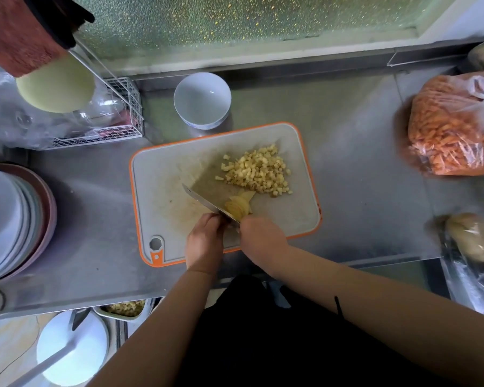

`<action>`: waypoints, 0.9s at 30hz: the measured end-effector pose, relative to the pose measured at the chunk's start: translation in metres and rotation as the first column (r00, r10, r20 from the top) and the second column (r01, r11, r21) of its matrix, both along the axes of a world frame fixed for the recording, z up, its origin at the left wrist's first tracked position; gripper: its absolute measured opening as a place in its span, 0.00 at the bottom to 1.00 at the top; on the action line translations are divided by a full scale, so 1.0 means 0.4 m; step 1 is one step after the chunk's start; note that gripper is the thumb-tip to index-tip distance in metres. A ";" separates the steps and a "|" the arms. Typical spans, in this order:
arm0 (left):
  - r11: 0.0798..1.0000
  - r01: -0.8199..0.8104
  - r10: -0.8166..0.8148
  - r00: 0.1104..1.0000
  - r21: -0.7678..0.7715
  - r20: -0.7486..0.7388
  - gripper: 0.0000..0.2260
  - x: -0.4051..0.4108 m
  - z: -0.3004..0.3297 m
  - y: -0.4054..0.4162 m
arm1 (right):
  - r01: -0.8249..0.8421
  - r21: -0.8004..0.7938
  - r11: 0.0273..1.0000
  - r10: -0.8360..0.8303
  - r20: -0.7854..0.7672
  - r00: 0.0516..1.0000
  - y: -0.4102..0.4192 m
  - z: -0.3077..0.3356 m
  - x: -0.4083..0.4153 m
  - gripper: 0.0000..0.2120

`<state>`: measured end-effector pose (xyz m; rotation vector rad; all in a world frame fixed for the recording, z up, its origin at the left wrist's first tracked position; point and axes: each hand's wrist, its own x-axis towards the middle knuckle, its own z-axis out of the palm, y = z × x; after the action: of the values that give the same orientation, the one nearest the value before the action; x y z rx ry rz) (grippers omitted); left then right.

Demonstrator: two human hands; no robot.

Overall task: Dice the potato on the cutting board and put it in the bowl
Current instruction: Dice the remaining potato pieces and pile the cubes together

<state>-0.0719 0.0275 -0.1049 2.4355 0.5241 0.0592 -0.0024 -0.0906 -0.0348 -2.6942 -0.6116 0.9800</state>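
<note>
A grey cutting board point(162, 191) with an orange rim lies on the steel counter. A pile of diced potato point(260, 171) covers its far right part. Near the board's front edge lies a fan of potato slices point(239, 206) against a cleaver point(201, 198), whose tip points far left. My right hand point(263, 238) grips the cleaver's handle. My left hand point(204, 241) has its fingers curled on the potato at the blade's near side; that piece is mostly hidden. A white bowl point(196, 99) stands behind the board with nothing in it.
A plastic bag of orange shreds point(455, 127) sits at the right, with bagged potatoes point(469, 238) nearer me. Stacked plates point(12, 219) stand at the left, a wire rack point(118, 113) at the far left. A tray of dice point(126, 308) shows below the counter.
</note>
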 end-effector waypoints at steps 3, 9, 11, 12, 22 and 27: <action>1.000 -0.008 0.008 1.000 0.000 0.024 0.12 0.004 0.004 0.002 | 0.007 0.024 1.000 -0.006 -0.037 0.999 -0.004 -0.005 0.019 0.12; 1.000 -0.007 0.007 1.000 -0.005 0.025 0.05 0.006 0.007 0.003 | 0.055 0.067 0.996 -0.045 -0.141 0.989 -0.035 -0.021 0.046 0.17; 1.000 0.005 -0.005 1.000 0.001 0.022 0.05 0.005 0.005 0.004 | 0.025 0.045 0.999 -0.021 -0.098 0.995 -0.040 -0.026 0.032 0.18; 1.000 0.005 -0.006 1.000 0.004 0.017 0.05 0.005 0.004 0.004 | 0.028 0.046 0.999 -0.025 -0.079 0.997 -0.044 -0.028 0.027 0.18; 0.999 -0.053 0.054 0.991 -0.009 0.122 0.03 0.008 0.047 0.008 | -0.047 0.059 0.997 0.037 0.170 0.985 -0.084 0.009 0.028 0.14; 0.972 0.086 -0.150 0.943 0.219 0.298 0.11 0.029 0.148 0.022 | -0.080 0.064 0.995 0.067 0.191 0.979 -0.071 -0.001 0.001 0.19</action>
<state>-0.0604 0.0361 -0.0456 2.5822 0.2366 0.4618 -0.0019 -0.1190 -0.0351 -2.7370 -0.7722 0.7086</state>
